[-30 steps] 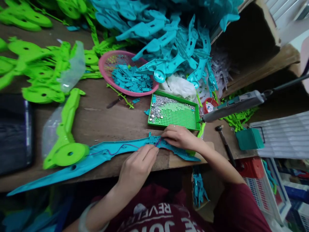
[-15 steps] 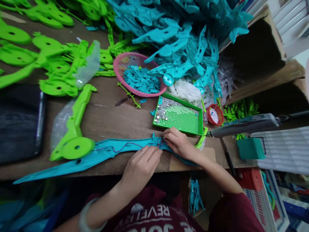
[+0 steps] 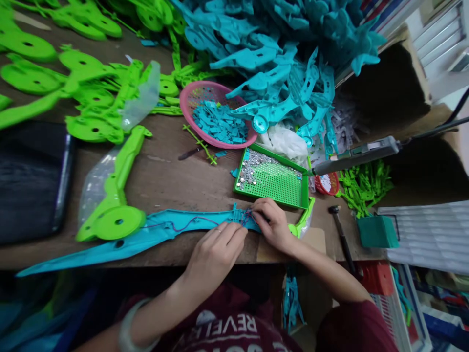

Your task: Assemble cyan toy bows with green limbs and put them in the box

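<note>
A long blue plastic shell (image 3: 146,233), shaped like a blade, lies along the table's front edge with its inner side up. Thin dark red wires (image 3: 198,218) run along its channel and bunch up between my hands. My left hand (image 3: 218,249) is closed, its fingers pressed together at the shell's lower edge beside the wire bunch. Curled in a pinch, my right hand (image 3: 271,222) holds the wires at the shell's right part; its fingertips partly hide them. A green plastic shell with a round disc (image 3: 119,222) overlaps the blue shell on the left.
Behind my hands stand a green tray (image 3: 274,178) of small metal parts and a pink basket (image 3: 186,110) of blue pieces. An electric screwdriver (image 3: 351,156) hangs at the right above a hammer (image 3: 344,239). Blue shells (image 3: 274,73) pile at the back; a black device (image 3: 31,181) lies left.
The view has shifted slightly. The hanging screwdriver has swung up and left. A blue strip under my right wrist no longer shows, and more of the green piece there is visible.
</note>
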Demonstrator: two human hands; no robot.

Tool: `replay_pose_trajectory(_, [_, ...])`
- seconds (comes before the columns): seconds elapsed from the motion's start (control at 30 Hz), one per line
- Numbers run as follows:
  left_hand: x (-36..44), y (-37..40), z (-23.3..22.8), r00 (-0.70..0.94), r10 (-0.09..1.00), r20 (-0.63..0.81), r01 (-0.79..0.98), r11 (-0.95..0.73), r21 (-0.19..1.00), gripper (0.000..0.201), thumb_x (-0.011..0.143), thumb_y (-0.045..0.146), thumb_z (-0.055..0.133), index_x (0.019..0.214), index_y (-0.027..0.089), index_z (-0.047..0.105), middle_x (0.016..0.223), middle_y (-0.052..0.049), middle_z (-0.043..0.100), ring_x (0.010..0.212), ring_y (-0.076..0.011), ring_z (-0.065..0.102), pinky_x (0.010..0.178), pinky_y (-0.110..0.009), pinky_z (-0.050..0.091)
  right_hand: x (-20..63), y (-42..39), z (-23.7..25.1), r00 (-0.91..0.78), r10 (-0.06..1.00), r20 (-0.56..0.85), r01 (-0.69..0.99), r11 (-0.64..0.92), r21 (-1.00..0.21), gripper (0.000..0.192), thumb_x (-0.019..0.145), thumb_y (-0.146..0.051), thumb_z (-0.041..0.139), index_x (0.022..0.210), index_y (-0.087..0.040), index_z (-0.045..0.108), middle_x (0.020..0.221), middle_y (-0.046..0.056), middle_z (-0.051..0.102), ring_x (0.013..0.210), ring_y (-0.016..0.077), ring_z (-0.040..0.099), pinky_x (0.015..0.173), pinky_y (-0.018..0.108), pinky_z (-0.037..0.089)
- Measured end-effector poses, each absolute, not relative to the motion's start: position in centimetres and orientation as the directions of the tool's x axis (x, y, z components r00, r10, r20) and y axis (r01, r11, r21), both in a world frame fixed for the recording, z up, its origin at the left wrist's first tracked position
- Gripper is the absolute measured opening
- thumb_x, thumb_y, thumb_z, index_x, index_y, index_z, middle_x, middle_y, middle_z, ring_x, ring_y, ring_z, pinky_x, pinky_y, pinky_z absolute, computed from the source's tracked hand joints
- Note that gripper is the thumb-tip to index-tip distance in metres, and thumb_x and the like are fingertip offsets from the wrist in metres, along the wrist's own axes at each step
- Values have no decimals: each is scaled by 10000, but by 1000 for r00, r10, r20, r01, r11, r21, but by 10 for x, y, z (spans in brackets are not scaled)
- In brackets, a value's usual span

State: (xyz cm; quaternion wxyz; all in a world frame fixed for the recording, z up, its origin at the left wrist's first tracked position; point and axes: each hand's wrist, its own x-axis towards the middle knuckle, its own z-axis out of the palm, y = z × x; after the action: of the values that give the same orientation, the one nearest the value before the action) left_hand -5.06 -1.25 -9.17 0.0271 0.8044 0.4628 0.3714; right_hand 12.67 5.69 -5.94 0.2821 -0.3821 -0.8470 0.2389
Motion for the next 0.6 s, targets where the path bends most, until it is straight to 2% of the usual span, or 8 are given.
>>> replay_pose_trajectory(0.17, [-52, -12, -91, 297, 765, 571, 721, -572, 391, 257, 1010, 97, 420, 930, 151, 658, 853, -46, 698, 799, -217, 656, 719, -353, 526, 127, 57, -60, -571, 769, 288, 535, 614, -580, 101, 1000, -161, 511, 933, -212, 566, 916, 54, 614, 892, 166, 606, 784, 302, 538])
replay_pose_trajectory(0.37, [-53, -12, -89, 302, 760, 575, 724, -575, 381, 289, 1012, 90, 398, 924, 151, 667, 844, -48, 697, 790, -217, 651, 722, -352, 534, 132, 55, -62, -677, 718, 159, 639, 681, -358, 190, 1019, -182, 405, 996, -184, 593, 1021, 123, 622, 938, 209, 574, 804, 356, 541])
replay_pose_trajectory(0.43, [-53, -13, -89, 302, 764, 570, 726, -572, 382, 293, 1013, 95, 401, 925, 155, 673, 850, -48, 699, 794, -212, 652, 724, -348, 533, 131, 55, -61, -665, 733, 144, 644, 660, -387, 189, 1023, -190, 403, 995, -183, 589, 1015, 121, 617, 950, 209, 575, 821, 360, 543])
replay_pose_trajectory(0.6, [-53, -12, -90, 306, 774, 554, 718, -570, 400, 286, 1009, 101, 418, 924, 162, 684, 859, -50, 704, 810, -211, 658, 726, -352, 533, 128, 56, -57, -599, 779, 183, 588, 584, -561, 140, 1022, -196, 441, 950, -205, 560, 957, 83, 610, 941, 188, 593, 825, 341, 540])
